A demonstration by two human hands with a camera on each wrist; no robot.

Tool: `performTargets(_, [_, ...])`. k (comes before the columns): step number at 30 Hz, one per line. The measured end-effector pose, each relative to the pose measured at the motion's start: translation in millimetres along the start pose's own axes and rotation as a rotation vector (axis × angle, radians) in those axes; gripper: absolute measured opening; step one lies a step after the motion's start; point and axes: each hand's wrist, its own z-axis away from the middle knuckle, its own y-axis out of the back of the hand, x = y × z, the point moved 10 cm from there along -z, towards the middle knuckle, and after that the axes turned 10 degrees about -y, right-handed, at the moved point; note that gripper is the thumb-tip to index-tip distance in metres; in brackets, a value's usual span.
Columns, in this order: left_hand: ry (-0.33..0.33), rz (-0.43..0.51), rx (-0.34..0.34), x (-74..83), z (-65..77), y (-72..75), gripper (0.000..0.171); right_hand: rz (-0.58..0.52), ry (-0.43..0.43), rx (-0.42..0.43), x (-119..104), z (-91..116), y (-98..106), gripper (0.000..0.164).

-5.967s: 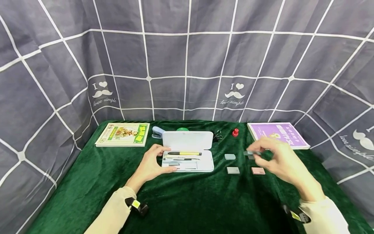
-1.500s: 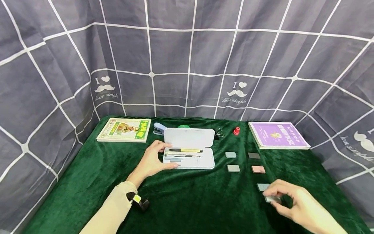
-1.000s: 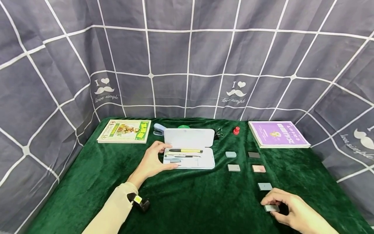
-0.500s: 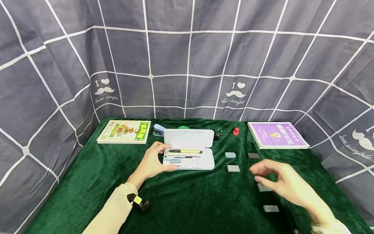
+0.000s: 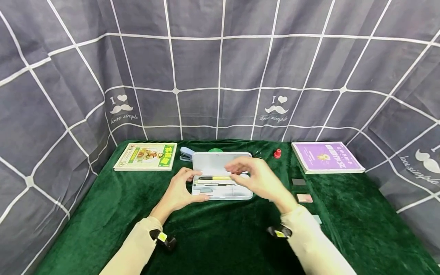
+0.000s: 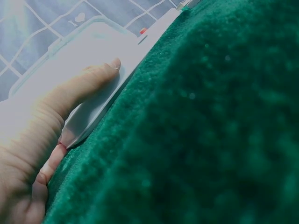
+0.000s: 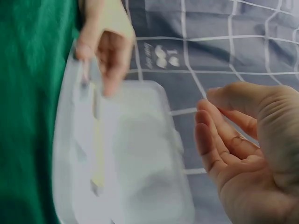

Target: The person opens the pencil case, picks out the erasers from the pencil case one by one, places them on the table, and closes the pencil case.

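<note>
Here, the left grip [image 5: 178, 191] clasps an open pencil case [image 5: 243, 193]; the right grip [image 5: 260, 178] is released, a yellow pen [image 5: 220, 178] between them.

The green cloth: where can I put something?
Bare cloth lies between the sleeves, in front of the white case, and left of the left hand, in front of the yellowish book. It's crowded behind the case, by the stapler, and around the blocks.

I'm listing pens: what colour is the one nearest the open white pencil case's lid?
The slim pen is yellow and black, clearest in the head view.
</note>
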Motion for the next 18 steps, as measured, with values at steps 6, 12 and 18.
performTargets(6, [-0.032, 0.009, 0.009, 3.0, -1.4, -0.6, 0.080, 0.020, -0.031, -0.099, 11.2, -27.5, -62.0, 0.022])
performTargets(12, [-0.034, 0.015, -0.017, 4.1, -1.5, -1.7, 0.082, 0.122, -0.093, -0.220, 30.5, -28.8, -103.7, 0.018])
performTargets(18, [-0.021, 0.110, -0.098, -6.6, -1.6, 3.2, 0.080, 0.167, -0.079, -0.218, 32.3, -29.4, -108.8, 0.017])
